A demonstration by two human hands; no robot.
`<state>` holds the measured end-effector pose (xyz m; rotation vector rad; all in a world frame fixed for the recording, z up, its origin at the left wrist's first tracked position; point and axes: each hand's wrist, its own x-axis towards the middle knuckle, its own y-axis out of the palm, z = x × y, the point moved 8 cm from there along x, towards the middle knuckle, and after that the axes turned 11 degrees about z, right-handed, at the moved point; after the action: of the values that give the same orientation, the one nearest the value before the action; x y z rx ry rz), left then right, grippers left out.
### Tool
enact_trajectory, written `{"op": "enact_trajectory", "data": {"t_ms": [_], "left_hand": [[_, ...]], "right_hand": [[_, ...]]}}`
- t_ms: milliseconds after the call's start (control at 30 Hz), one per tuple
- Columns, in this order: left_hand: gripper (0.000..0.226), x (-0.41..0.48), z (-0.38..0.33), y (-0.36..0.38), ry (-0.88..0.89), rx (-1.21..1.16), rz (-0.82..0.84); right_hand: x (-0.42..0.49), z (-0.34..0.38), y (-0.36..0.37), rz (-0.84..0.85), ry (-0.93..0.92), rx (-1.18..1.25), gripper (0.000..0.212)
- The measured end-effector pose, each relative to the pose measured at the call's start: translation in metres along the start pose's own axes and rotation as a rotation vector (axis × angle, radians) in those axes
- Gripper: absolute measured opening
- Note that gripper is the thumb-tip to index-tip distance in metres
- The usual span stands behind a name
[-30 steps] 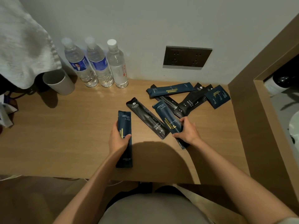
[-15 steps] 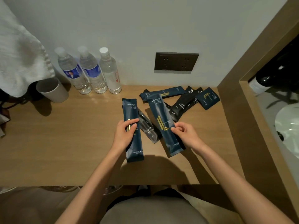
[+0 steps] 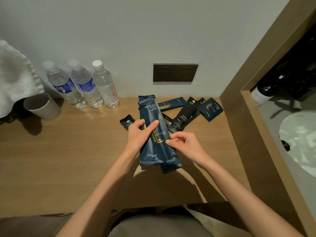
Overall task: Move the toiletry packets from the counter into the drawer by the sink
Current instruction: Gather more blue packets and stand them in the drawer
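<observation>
- Two long dark-blue foil dental-kit packets (image 3: 154, 134), one laid over the other, are held above the light-brown wooden counter (image 3: 68, 151) in front of us.
- Our left hand (image 3: 138, 135) is closed around the pair, thumb across the front near the gold stripe, fingers behind.
- Our right hand (image 3: 184, 144) touches the right edge of the packets with its fingertips, fingers loosely curled; whether it truly grips them we cannot tell.
- The front packet stands almost upright in view, its top reaching toward the wall; the rear packet tilts so that its lower end juts out to the right below.
- A small black foil packet (image 3: 127, 122) lies on the counter just beside our left hand, partly hidden by it.
- Further packets lie heaped on the counter behind our hands: a black toothbrush packet (image 3: 185, 117), a flat dark-blue square sachet (image 3: 212, 108) and a long dark-blue packet (image 3: 172, 103) near the wall.
- Three clear plastic water bottles (image 3: 85, 88) stand in a row against the wall at the left, a grey cup (image 3: 41, 106) beside them under a white towel (image 3: 15, 79).
- A dark double wall socket (image 3: 175, 72) sits above the heap.
- A white basin (image 3: 301, 139) shows at the right, past the wooden frame.
</observation>
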<state>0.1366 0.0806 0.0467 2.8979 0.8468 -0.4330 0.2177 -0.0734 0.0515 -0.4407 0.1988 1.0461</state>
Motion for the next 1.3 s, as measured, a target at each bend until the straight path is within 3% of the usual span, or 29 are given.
{"op": "enact_trajectory", "data": {"t_ms": [167, 300, 567, 733, 1033, 1300], "left_hand": [[0.015, 0.003, 0.002, -0.027, -0.066, -0.005, -0.046], [0.010, 0.003, 0.000, -0.052, -0.073, 0.094, -0.065], [0.022, 0.010, 0.009, -0.076, -0.102, 0.142, -0.048], [0.023, 0.016, 0.015, -0.082, -0.137, 0.102, -0.061], [0.023, 0.020, 0.004, -0.085, -0.118, 0.136, -0.059], [0.015, 0.011, -0.020, -0.078, -0.044, 0.072, -0.101]], "right_hand": [[0.027, 0.013, -0.022, -0.045, -0.043, -0.138, 0.014], [0.081, 0.020, -0.050, -0.120, -0.075, -0.488, 0.030], [0.191, -0.026, -0.058, 0.083, 0.062, -0.910, 0.058], [0.213, -0.027, -0.049, 0.079, -0.062, -1.118, 0.056], [0.209, -0.005, -0.042, -0.066, -0.127, -1.330, 0.047], [0.127, 0.063, -0.048, -0.278, -0.351, -1.237, 0.048]]}}
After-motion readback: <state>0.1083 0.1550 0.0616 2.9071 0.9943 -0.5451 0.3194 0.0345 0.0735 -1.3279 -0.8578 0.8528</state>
